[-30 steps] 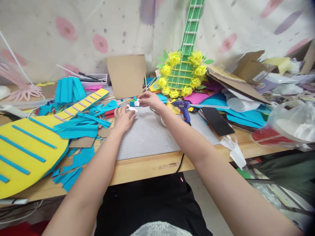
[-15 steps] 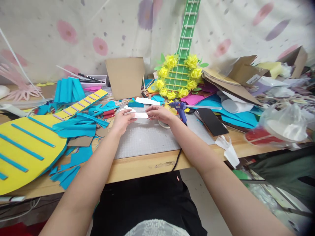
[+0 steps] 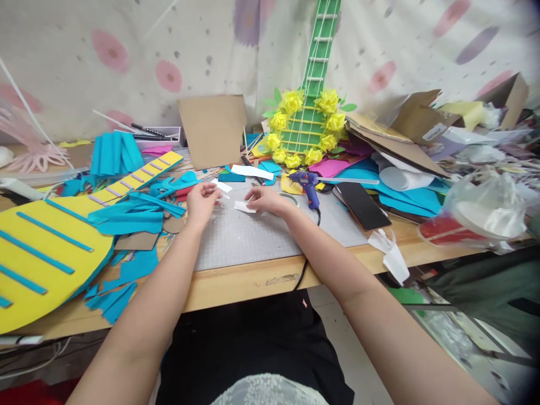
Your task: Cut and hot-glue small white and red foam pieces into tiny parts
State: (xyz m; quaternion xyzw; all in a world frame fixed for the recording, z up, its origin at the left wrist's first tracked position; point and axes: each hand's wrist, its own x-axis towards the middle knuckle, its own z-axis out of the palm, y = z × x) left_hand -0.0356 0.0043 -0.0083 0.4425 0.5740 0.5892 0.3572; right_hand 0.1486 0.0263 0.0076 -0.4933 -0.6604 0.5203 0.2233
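Observation:
My left hand is closed in a pinch over the left part of the grey cutting mat. A thin white paper scrap shows at its fingertips. My right hand has its fingers closed on the edge of a small white paper strip, low over the mat. Behind my hands lie a longer white paper strip and another small white piece. A roll of tape sits partly hidden behind my right hand. The purple glue gun lies right of that hand.
A green paper guitar ringed with yellow flowers leans at the back. The yellow paper guitar and blue scraps crowd the left. On the right are a phone and a bagged red-and-white tub. A black cord hangs over the table edge.
The white strip between both hands is now only at my right hand, lower over the mat. My left hand has drawn slightly away to the left, with a small scrap at its fingertips.

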